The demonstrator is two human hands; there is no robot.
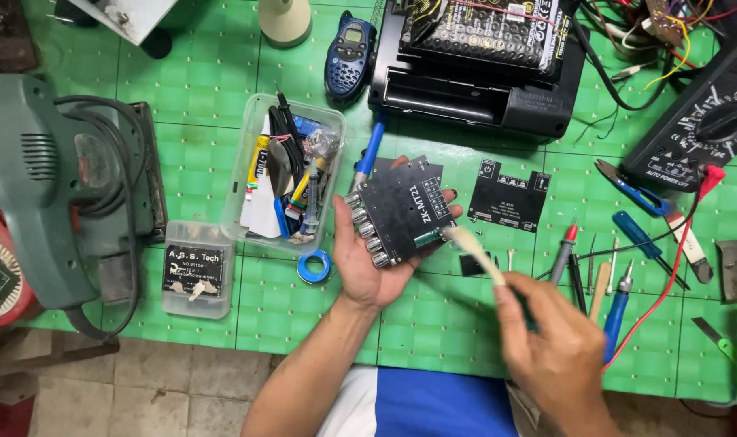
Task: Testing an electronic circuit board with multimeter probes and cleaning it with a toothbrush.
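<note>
Hands meet over the green cutting mat (223,89) with its pale grid. We see the left hand (368,259) turned palm up, fingers curled under a black rectangular circuit board (401,212) that it cradles just above the mat, tilted, with a row of silver metal knob shafts along its left edge. The right hand (558,348) is closed around a slim brush with a pale bristle tip (465,243), the tip resting at the board's lower right corner. Motion blurs this hand and the brush handle, so we cannot make out the grip finger by finger.

A second flat black panel (510,197) lies on the mat just right of the board. A clear plastic tub (283,174) crammed with tubes and small tools sits to the left, a small roll of blue tape (313,265) beside it. The green power sander (40,186) is cut off at the left edge, and the black multimeter (704,121) at the right.
</note>
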